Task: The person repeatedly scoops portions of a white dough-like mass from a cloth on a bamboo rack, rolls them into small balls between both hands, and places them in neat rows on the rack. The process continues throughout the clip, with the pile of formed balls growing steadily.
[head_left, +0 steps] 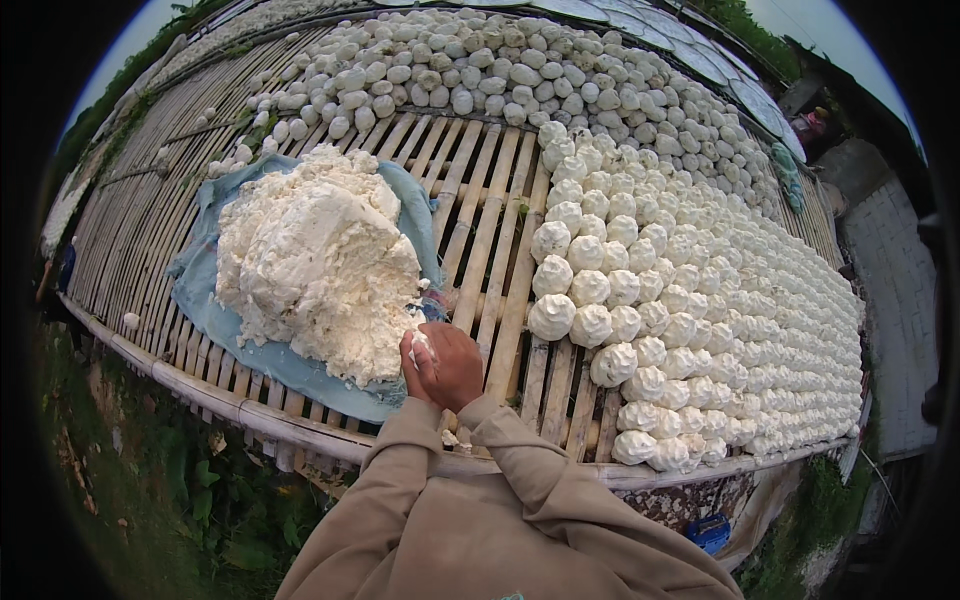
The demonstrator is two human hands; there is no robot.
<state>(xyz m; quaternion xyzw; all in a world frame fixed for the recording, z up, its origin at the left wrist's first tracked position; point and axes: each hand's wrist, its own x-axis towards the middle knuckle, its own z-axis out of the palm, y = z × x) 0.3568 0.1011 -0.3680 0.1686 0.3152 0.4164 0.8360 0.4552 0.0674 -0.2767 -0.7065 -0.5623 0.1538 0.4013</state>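
Note:
Both my hands are pressed together at the near right edge of a big mound of off-white, crumbly dough-like paste point(310, 260). Between them is a small lump of the same white paste point(420, 345), mostly covered by the fingers. My left hand point(416, 382) is partly hidden, closed around the lump from the left. Over it from the right, my right hand point(455, 365) curls with its fingers wrapped. The mound rests on a light blue cloth point(195, 270). To the right, many white hand-shaped lumps with ridged, peaked tops point(590, 325) sit in close rows.
Everything lies on a slatted bamboo rack point(475, 200) with gaps between slats and a bamboo pole point(225, 403) along its near edge. Rounder, greyer balls point(520, 75) cover the far side. Large pale discs point(690, 55) stand beyond. A blue object point(708, 533) lies below, right.

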